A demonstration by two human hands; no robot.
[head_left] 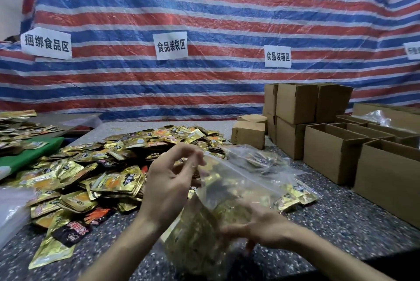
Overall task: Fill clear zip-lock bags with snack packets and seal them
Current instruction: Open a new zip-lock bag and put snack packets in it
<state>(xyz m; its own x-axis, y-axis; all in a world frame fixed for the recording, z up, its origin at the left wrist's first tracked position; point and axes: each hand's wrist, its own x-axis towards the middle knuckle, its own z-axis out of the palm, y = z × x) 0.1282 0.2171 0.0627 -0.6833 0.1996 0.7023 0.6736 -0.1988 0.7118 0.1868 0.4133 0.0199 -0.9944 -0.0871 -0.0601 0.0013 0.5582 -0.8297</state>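
A clear zip-lock bag (227, 192) stuffed with gold snack packets stands tilted in front of me. My left hand (168, 183) is at the bag's top left edge, fingers loosely curled, fingertips at the plastic near the opening. My right hand (256, 226) grips the bag's lower right side; it is motion-blurred. A big heap of gold and black snack packets (109, 167) covers the table to the left of the bag. Another filled clear bag (268, 160) lies just behind.
Open cardboard boxes (331, 151) stand in rows at the right, with closed ones (295, 103) stacked behind. A green mat (29, 155) with more packets lies far left. Empty clear bags (11, 210) sit at the left edge. A striped tarp (204, 19) hangs behind the speckled table (341, 219).
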